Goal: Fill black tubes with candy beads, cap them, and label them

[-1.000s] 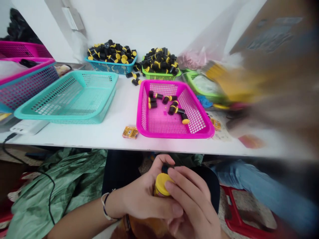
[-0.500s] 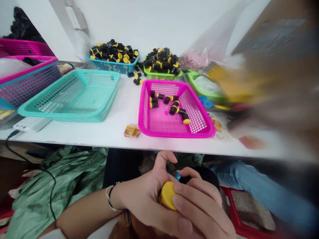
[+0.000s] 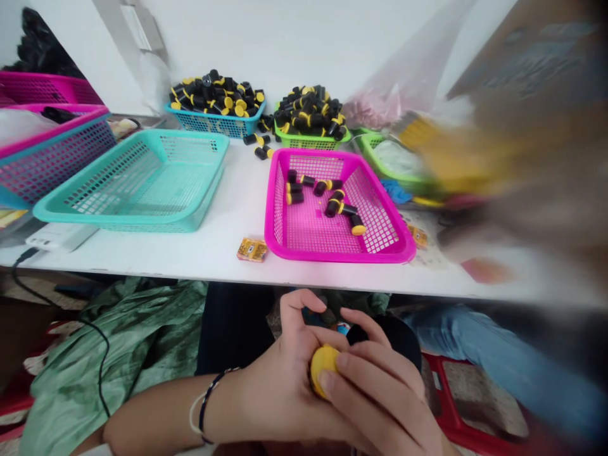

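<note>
Over my lap, below the table edge, my left hand (image 3: 289, 386) is wrapped round a small piece with a yellow round cap (image 3: 323, 367); the rest of the piece is hidden in the palm. Fingertips of my right hand (image 3: 389, 386) press on the cap from the right, so both hands close on the same piece. My left index finger is bent up and free of it. Nearest on the table is a pink basket (image 3: 339, 256) with several black cylinders with yellow ends (image 3: 334, 206) lying loose in it.
A turquoise basket (image 3: 137, 223) stands at left. Behind, a blue basket (image 3: 213, 123) and a green basket (image 3: 311, 140) are heaped with black-and-yellow cylinders. A small orange packet (image 3: 251, 249) lies near the table edge. A blurred person (image 3: 536, 221) is close on the right.
My hands have turned slightly around the piece, and the yellow cap now faces more sideways, with less of its top showing. The baskets' contents look the same.
</note>
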Demonstrator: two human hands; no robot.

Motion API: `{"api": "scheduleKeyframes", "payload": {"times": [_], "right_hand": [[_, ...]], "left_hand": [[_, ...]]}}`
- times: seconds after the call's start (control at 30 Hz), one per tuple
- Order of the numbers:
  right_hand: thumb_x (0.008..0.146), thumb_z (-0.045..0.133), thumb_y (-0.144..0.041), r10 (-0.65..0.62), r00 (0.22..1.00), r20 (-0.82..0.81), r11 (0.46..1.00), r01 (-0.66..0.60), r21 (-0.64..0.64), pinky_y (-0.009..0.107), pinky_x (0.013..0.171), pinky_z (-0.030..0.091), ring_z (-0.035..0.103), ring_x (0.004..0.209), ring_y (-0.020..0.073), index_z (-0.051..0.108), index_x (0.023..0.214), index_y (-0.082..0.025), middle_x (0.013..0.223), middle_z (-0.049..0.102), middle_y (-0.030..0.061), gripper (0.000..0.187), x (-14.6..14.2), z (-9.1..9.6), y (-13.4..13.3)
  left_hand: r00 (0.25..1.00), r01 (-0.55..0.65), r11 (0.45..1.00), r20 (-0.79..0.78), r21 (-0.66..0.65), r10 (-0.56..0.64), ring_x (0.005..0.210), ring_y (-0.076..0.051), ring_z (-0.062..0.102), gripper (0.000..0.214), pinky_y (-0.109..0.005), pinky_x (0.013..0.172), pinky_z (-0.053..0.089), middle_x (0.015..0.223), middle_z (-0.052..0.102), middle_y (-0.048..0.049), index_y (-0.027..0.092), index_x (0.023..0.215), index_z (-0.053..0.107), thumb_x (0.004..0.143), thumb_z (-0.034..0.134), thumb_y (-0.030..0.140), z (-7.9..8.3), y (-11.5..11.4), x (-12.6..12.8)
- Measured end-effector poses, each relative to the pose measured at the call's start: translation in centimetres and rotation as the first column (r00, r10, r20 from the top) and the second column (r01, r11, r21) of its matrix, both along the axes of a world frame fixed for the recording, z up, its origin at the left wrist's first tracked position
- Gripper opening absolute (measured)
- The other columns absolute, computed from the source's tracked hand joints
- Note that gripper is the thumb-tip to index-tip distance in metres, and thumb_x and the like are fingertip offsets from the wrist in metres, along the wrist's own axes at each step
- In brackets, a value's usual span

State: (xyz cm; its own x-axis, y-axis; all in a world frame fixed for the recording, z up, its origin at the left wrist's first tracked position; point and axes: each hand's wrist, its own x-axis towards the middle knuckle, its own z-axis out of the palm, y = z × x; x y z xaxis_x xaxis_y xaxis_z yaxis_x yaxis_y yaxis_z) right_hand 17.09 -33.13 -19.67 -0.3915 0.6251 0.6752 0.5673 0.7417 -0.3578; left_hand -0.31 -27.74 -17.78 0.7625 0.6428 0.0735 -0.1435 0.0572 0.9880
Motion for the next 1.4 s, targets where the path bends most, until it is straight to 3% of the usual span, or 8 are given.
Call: {"api": "scheduleKeyframes", "payload": {"times": [0.17,0.5,0.63,0.8,1.03,1.2,1.3,1.4], "right_hand": [[0.096,0.051,-0.018,0.057,0.995,0.081,0.998,-0.059,0.015,0.043,0.101,0.057,0.05,0.131,0.0272,0.06,0.125,-0.014,0.114,0.068,0.0091,0.031,0.2,0.5,-0.2],[0.097,0.05,-0.017,0.099,0.993,0.056,0.995,-0.098,-0.024,0.038,0.097,0.058,0.049,0.128,0.026,0.057,0.126,-0.009,0.114,0.067,0.0122,0.031,0.0,1.3,0.9],[0.096,0.052,-0.019,0.091,0.993,0.071,0.995,-0.087,-0.058,0.038,0.099,0.057,0.049,0.128,0.0249,0.057,0.127,-0.011,0.116,0.067,0.0107,0.032,-0.2,1.4,1.3],[0.096,0.054,-0.018,0.072,0.991,0.115,0.997,-0.068,-0.037,0.035,0.1,0.054,0.048,0.127,0.0245,0.059,0.124,-0.009,0.114,0.067,0.0109,0.03,-0.5,1.4,1.7],[0.092,0.058,-0.017,0.044,0.971,0.236,0.999,-0.047,0.007,0.042,0.111,0.04,0.058,0.112,0.0228,0.059,0.122,-0.012,0.112,0.071,0.0077,0.03,-1.1,2.8,2.7],[0.083,0.061,-0.014,-0.279,0.948,0.154,0.959,0.283,-0.001,0.037,0.097,0.05,0.062,0.108,0.0239,0.052,0.128,-0.02,0.117,0.065,0.0088,0.047,3.1,5.7,7.1],[0.082,0.061,-0.018,-0.332,0.855,0.398,0.9,0.413,-0.137,0.042,0.099,0.049,0.059,0.115,0.028,0.045,0.135,-0.014,0.128,0.058,0.0161,0.056,7.0,7.5,12.4],[0.074,0.064,-0.011,-0.031,0.717,0.696,0.81,0.426,-0.403,0.035,0.096,0.049,0.062,0.111,0.0257,0.057,0.122,-0.014,0.123,0.062,0.0138,0.049,9.1,8.2,17.2]], "left_hand": [[0.997,0.021,0.999,0.076,0.032,-0.024,0.07,-0.014,0.06,0.041,-0.042,0.11,0.028,0.07,0.053,0.0087,0.026,0.103,0.045,0.075,0.075,0.023,-0.8,0.2,-0.3],[0.993,0.036,0.995,0.118,-0.091,-0.025,0.064,-0.008,0.053,0.051,-0.041,0.106,0.032,0.076,0.055,0.0096,0.027,0.105,0.038,0.072,0.074,0.013,-1.2,0.5,-0.1],[0.976,0.004,0.973,0.212,-0.231,0.046,0.057,-0.002,0.047,0.06,-0.026,0.081,0.043,0.083,0.056,0.0097,0.028,0.107,0.03,0.07,0.071,0.006,-1.5,0.4,0.0],[0.975,0.039,0.961,0.219,-0.273,0.023,0.055,-0.002,0.042,0.063,-0.016,0.057,0.032,0.077,0.051,0.01,0.028,0.109,0.025,0.068,0.064,0.0,-2.0,0.5,-0.1],[0.987,-0.023,0.992,0.157,-0.122,0.042,0.077,-0.009,0.059,0.066,-0.023,0.072,0.045,0.096,0.06,0.0011,0.029,0.117,0.024,0.077,0.072,0.009,-2.0,1.5,-1.0],[0.964,-0.241,0.97,0.121,0.027,0.236,0.104,-0.014,0.06,0.041,-0.031,0.091,0.05,0.123,0.056,-0.0048,0.035,0.123,0.026,0.097,0.056,0.025,-1.1,2.8,-3.6],[0.905,-0.386,0.884,-0.075,0.264,0.418,0.093,-0.013,0.063,0.016,-0.027,0.085,0.052,0.108,0.062,-0.0016,0.03,0.115,0.043,0.101,0.048,0.029,-1.0,4.8,-6.0],[0.736,-0.305,0.682,-0.29,0.665,0.612,0.104,-0.019,0.065,0.018,-0.035,0.093,0.052,0.113,0.067,-0.0052,0.025,0.114,0.057,0.098,0.052,0.032,-2.5,7.5,-8.3]]}}
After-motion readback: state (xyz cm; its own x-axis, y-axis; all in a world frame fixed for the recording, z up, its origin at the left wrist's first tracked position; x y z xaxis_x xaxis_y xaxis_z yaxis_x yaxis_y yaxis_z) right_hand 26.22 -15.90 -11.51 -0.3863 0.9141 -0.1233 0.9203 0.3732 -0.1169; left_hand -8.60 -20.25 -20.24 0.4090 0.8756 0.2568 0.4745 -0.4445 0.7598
